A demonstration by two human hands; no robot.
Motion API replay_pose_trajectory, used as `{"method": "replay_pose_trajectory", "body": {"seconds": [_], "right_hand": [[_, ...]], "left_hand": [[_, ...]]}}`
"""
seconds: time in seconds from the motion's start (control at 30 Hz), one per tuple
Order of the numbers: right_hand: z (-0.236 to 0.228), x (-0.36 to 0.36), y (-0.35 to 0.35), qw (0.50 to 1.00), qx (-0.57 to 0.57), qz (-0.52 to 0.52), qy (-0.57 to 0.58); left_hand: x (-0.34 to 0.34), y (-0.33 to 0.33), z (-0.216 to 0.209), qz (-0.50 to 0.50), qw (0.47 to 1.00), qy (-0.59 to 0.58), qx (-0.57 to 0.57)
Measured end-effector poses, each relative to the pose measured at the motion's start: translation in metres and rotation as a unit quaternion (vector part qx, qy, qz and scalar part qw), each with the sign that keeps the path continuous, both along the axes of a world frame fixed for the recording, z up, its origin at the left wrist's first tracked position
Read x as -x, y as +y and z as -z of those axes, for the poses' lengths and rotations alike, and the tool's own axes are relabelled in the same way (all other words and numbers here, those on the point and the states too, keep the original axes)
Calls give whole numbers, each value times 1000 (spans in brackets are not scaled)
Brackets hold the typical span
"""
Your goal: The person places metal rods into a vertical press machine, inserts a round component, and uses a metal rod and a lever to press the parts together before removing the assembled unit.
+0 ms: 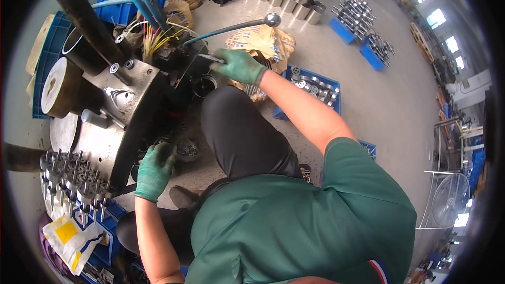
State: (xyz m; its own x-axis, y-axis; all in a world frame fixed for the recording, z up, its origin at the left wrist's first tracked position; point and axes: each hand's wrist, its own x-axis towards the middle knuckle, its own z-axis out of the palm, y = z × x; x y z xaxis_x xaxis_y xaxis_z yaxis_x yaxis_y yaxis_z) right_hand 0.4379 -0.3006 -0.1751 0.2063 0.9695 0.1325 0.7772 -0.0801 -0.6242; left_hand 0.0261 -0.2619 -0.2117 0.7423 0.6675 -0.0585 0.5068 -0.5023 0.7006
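My right hand point(239, 67), in a green glove, reaches to the machine's right side, its fingers closed on a slim grey metal piece point(212, 58). Just below that hand is a dark round metal ring point(205, 85). My left hand point(154, 172), also gloved in green, is low beside the machine's front edge. Its fingers are curled near a small container of tiny metal parts point(188, 149); whether anything is between them is hidden. A long lever with a ball end point(272, 19) extends over my right hand from the machine point(108, 144).
Upright shafts with round metal bodies point(76, 176) crowd the machine's left end. Metal cylinders point(62, 87) stand on its top. Right of my knee is a blue crate of round metal parts point(314, 88). Brown sacking point(268, 42) lies beyond; a fan point(450, 200) stands far right.
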Motion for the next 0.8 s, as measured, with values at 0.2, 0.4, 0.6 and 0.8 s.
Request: {"method": "replay_pose_trajectory", "body": {"seconds": [0.2, 0.4, 0.6, 0.8], "right_hand": [[184, -91, -188, 908, 111, 366, 173], [253, -111, -313, 739, 124, 580, 319], [273, -190, -345, 828, 185, 525, 65], [267, -234, -317, 800, 247, 547, -18]], "left_hand": [[9, -4, 7, 6, 999, 14, 38], [-1, -10, -3, 6, 993, 56, 100], [-6, -3, 20, -2, 989, 88, 118], [17, 11, 71, 12, 988, 125, 90]]}}
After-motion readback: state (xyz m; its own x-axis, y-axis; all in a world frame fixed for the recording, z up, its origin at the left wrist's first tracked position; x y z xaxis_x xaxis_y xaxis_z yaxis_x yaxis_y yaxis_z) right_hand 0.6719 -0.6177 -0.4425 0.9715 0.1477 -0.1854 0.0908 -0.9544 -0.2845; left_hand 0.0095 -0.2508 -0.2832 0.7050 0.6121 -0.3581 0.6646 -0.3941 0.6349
